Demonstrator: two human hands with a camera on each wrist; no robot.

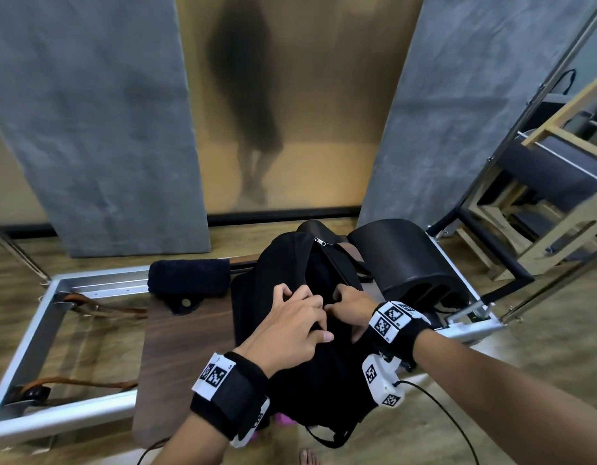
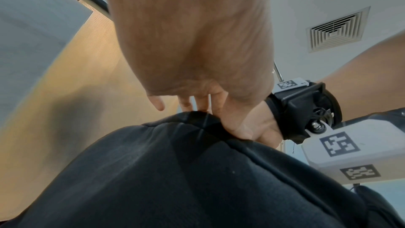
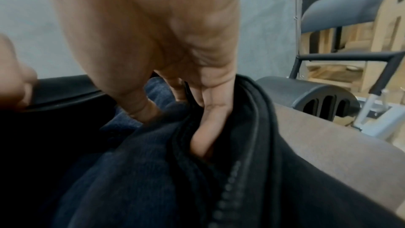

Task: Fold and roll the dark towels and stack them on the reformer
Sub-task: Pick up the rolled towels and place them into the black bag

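A black backpack [image 1: 283,260] stands unzipped on the reformer's wooden carriage [image 1: 176,347]. My left hand [image 1: 290,320] grips the near edge of the bag's opening; the left wrist view shows its fingers [image 2: 186,101] curled over the bag fabric [image 2: 175,171]. My right hand [image 1: 352,305] reaches inside the opening. There, thumb and fingers [image 3: 206,103] pinch a fold of dark blue towel [image 3: 131,171] next to the zipper edge [image 3: 252,145]. One rolled dark towel [image 1: 189,276] lies on the carriage's far left end.
The reformer's metal frame [image 1: 89,276] runs left, with brown straps [image 1: 99,310] inside it. A black padded arc [image 1: 407,260] sits right of the bag. A wooden barrel apparatus [image 1: 542,169] stands far right. A cable [image 1: 441,414] hangs from my right wrist.
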